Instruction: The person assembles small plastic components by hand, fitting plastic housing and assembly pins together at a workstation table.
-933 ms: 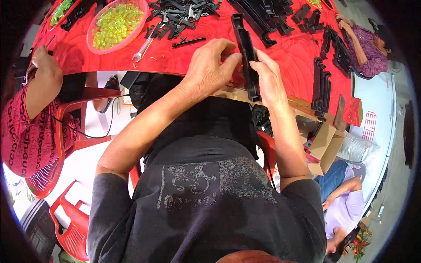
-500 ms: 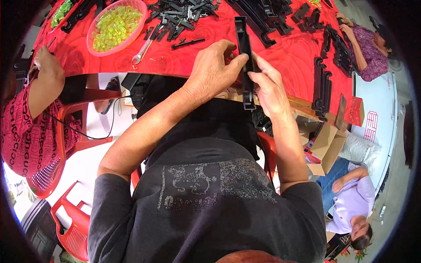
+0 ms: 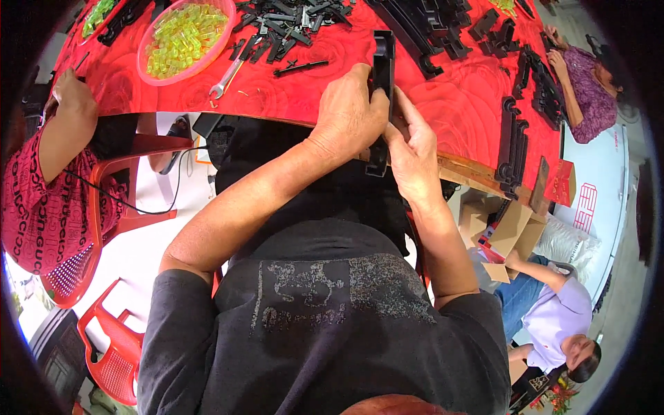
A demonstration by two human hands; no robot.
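A long, narrow black plastic housing (image 3: 383, 59), hollow like a trough, is held lengthwise over the near edge of the table. My left hand (image 3: 351, 105) grips its left side, with the thumb laid across the middle. From the right, my right hand (image 3: 413, 149) closes on the same housing, thumb and fingers along its lower half. Both hands hide the middle of the part; whether a smaller piece sits inside I cannot tell. A thin black strip (image 3: 301, 68) lies left of the housing's upper end.
On the red tablecloth (image 3: 277, 97) stand a pink basket (image 3: 231, 43) of yellow-green pieces, a wrench (image 3: 225, 83), small black parts (image 3: 283, 31) and larger black housings (image 3: 415, 34). Co-workers sit left and far right. At lower right, a person in lilac (image 3: 557, 315) reaches to a cardboard box (image 3: 508, 235).
The housing has turned slightly, its lower end shifting left. My left thumb and right hand have moved down along it. The person in lilac has stretched an arm to the cardboard box.
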